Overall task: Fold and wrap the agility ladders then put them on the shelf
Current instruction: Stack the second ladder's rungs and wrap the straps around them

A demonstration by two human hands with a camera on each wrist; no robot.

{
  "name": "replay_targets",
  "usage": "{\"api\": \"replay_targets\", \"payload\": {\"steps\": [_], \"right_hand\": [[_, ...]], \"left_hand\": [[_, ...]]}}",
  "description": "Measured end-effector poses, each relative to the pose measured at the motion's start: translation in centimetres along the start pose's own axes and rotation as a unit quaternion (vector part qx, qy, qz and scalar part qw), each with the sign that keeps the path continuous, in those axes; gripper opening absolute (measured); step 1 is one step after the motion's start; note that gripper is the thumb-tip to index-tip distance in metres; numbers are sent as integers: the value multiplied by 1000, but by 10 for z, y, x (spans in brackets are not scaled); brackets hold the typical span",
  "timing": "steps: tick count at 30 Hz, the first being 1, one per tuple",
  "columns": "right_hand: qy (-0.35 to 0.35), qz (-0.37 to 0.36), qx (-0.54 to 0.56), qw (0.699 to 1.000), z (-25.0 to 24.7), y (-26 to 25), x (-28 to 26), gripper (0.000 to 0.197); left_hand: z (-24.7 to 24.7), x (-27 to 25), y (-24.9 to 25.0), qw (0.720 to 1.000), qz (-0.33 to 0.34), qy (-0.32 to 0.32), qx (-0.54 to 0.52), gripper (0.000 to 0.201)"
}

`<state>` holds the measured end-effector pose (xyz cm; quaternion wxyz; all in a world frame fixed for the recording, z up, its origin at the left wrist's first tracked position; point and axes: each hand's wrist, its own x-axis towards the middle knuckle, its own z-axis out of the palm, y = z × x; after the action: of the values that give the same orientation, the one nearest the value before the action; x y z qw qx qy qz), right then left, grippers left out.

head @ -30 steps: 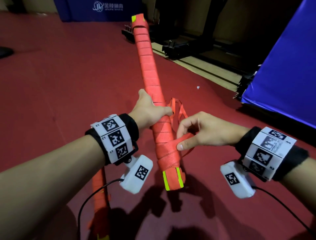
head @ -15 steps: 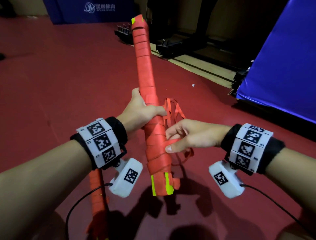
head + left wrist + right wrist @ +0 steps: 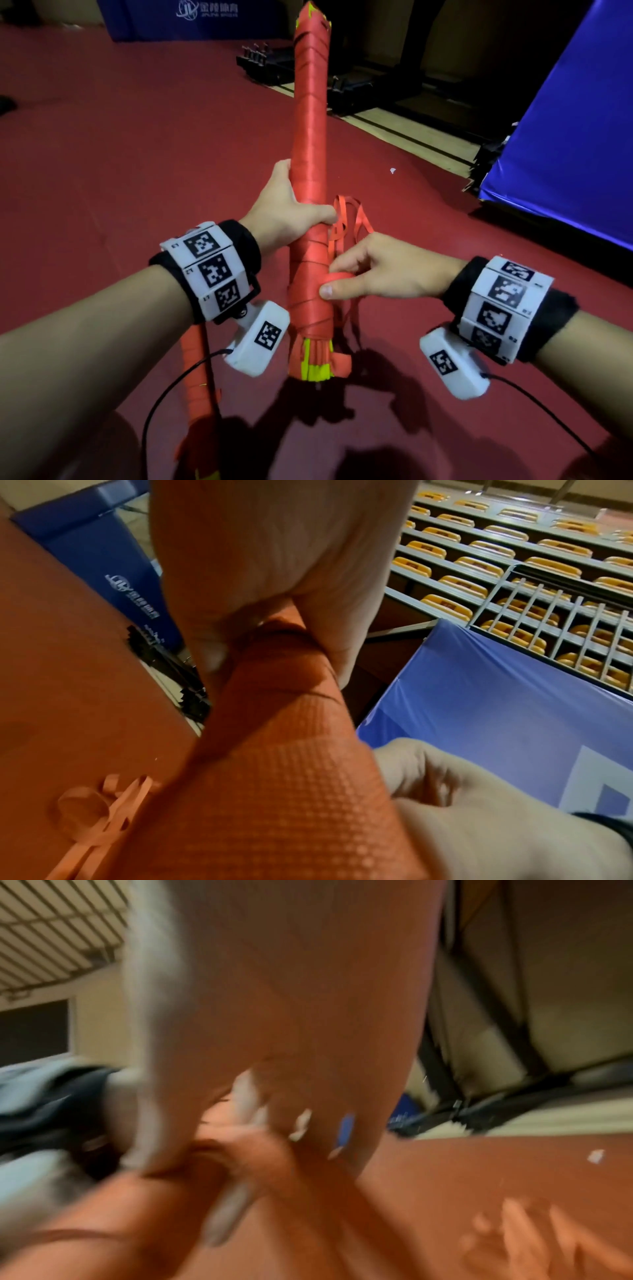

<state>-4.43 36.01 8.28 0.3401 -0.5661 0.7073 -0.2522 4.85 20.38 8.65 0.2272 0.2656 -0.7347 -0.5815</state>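
Wrapping stage: left hand [image 3: 291,212] gripping ladder bundle [image 3: 310,192], right hand [image 3: 373,270] pinching strap [image 3: 337,277] beside it (loose tail needs tucking).

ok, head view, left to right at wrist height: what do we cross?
Left wrist marker band → left hand → wrapped red agility ladder bundle → loose red strap loops → right hand → right wrist marker band.

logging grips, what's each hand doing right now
Left hand: gripping the wrapped ladder bundle.
Right hand: pinching the loose orange strap against the bundle.
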Motion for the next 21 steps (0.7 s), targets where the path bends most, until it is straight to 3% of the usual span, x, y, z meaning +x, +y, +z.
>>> {"api": "replay_targets", "payload": {"steps": [7,10,13,17,21], "right_hand": [[-14,2,-14,1000,-16,0,-8,15],[2,0,-1,1000,-14,0,-7,13],[-17,28,19,999,-17,5,-7,18],[-104,38,157,981,-14,8,-10,38],[-20,38,200,979,-19,7,-11,31]], "left_hand": [[1,-8,7,999,21,-29,-20,97],[4,-9,5,997,17,-53,-55,82],[5,-10,3,994,23,-69,-75,75],[7,-12,8,988,23,-79,-133,74],[8,-7,12,982,12,-58,-180,76]]}}
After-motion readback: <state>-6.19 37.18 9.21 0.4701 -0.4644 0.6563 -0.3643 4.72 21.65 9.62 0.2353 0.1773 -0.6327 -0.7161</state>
